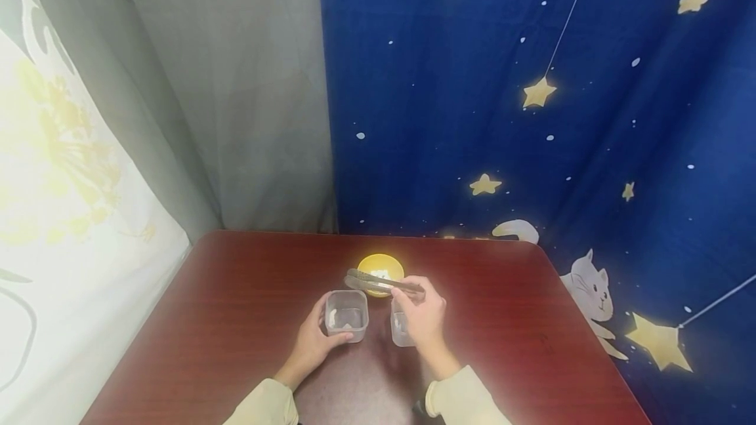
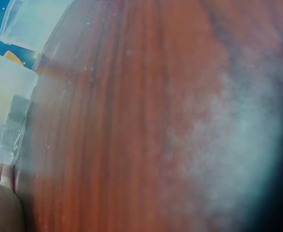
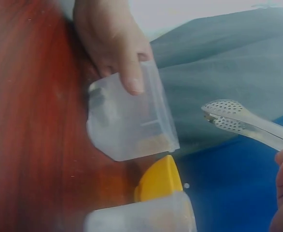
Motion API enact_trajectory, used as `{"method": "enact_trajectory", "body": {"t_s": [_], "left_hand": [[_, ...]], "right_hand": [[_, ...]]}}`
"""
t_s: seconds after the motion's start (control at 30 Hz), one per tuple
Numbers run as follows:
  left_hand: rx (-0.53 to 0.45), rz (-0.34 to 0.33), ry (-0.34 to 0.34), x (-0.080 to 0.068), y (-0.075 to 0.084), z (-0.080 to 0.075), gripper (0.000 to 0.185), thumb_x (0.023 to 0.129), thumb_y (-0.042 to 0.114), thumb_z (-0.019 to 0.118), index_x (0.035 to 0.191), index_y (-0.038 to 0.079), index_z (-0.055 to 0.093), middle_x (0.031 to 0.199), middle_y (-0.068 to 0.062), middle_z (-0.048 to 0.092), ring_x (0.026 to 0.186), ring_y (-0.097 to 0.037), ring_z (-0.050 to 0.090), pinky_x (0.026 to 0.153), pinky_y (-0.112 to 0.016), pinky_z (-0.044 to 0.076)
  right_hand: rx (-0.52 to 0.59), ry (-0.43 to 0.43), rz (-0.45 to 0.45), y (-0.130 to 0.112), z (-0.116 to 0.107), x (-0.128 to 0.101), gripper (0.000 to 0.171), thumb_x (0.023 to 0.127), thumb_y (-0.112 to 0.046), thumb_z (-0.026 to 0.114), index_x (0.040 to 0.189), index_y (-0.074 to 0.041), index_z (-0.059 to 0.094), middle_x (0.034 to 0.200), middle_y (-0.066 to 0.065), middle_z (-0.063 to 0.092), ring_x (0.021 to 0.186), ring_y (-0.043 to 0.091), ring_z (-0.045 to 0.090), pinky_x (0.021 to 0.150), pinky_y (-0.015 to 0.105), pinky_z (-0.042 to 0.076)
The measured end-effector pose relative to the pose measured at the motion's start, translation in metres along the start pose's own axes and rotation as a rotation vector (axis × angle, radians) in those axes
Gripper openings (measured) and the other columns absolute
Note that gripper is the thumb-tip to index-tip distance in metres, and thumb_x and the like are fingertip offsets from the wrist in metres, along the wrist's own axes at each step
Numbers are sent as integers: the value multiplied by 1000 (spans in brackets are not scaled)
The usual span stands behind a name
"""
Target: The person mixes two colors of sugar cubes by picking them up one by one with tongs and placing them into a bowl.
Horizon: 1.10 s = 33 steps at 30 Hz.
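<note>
Red-brown table (image 1: 236, 320) fills the lower scene, curtains behind. All places given relative to the yellow bowl (image 1: 380, 267), which sits mid-table and holds a few pale lumps, too small to identify.

Just in front of the bowl stand 2 clear plastic tubs. Left clear tub (image 1: 346, 315), front-left of the bowl, has something small and pale at the bottom; in the left wrist view it looks like 1 or 2 greyish cubes, blurred. Right clear tub (image 1: 401, 328), front-right of the bowl, is mostly hidden by the right hand, with a pale bit inside, unclear what.

Left hand (image 1: 311, 345) wraps the left clear tub, thumb on the near wall, fingers curled around the side; the right wrist view shows a fingertip on its rim.

Right hand (image 1: 426, 317) clenches the handle end of metal tongs (image 1: 384, 283), held over the bowl's front edge, tips pointing left. Tips are perforated and nearly together, nothing visibly pinched.

Judgement for the step: keep the left tub pinned steady, bring the tong tips low over the target before squeezing or releasing, and move slowly so nothing slips between containers.
</note>
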<state>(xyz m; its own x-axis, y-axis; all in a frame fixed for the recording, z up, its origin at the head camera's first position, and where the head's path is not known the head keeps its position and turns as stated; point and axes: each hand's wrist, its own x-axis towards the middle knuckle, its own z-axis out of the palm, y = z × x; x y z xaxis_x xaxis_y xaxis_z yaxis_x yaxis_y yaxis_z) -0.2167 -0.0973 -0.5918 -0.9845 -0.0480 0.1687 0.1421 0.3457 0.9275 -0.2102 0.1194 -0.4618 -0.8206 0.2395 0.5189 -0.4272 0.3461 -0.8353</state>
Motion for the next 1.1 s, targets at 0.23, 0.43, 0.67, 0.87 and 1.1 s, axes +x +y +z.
{"method": "enact_trajectory", "body": {"t_s": [0.23, 0.43, 0.67, 0.87, 1.1], "left_hand": [[-1, 15, 5, 0, -1, 0, 105, 61, 32, 93, 148, 11, 37, 137, -14, 54, 120, -34, 55, 101, -49, 42], [2, 17, -1, -1, -1, 0, 105, 61, 32, 93, 148, 12, 37, 138, -14, 53, 121, -34, 54, 102, -50, 41], [0, 17, 2, 0, -2, 0, 104, 61, 30, 93, 148, 11, 38, 137, -14, 53, 121, -34, 53, 102, -50, 41], [3, 19, -1, 0, -2, 0, 104, 62, 31, 92, 148, 11, 37, 137, -15, 53, 121, -34, 53, 102, -49, 42], [8, 15, -6, 0, -2, 0, 104, 61, 32, 92, 148, 12, 38, 138, -14, 52, 122, -34, 53, 102, -50, 42]], "right_hand": [[76, -2, -14, -12, -8, 7, 21, 76, 3, 79, 93, 3, 68, 87, 15, 72, 76, 23, 71, 65, 24, 57], [88, 35, -3, -13, -10, 10, 21, 76, 4, 78, 95, 5, 67, 88, 18, 72, 77, 25, 71, 66, 29, 58], [90, 89, 19, -1, -10, 16, 22, 77, 3, 78, 96, 4, 67, 89, 18, 72, 78, 26, 71, 64, 32, 58], [115, 126, 18, 27, -7, 21, 24, 77, -4, 81, 98, -4, 70, 89, 11, 73, 78, 18, 71, 64, 24, 57], [154, 144, 19, 32, -9, 21, 23, 78, -8, 81, 97, -8, 70, 88, 7, 74, 78, 15, 71, 66, 23, 57]]}}
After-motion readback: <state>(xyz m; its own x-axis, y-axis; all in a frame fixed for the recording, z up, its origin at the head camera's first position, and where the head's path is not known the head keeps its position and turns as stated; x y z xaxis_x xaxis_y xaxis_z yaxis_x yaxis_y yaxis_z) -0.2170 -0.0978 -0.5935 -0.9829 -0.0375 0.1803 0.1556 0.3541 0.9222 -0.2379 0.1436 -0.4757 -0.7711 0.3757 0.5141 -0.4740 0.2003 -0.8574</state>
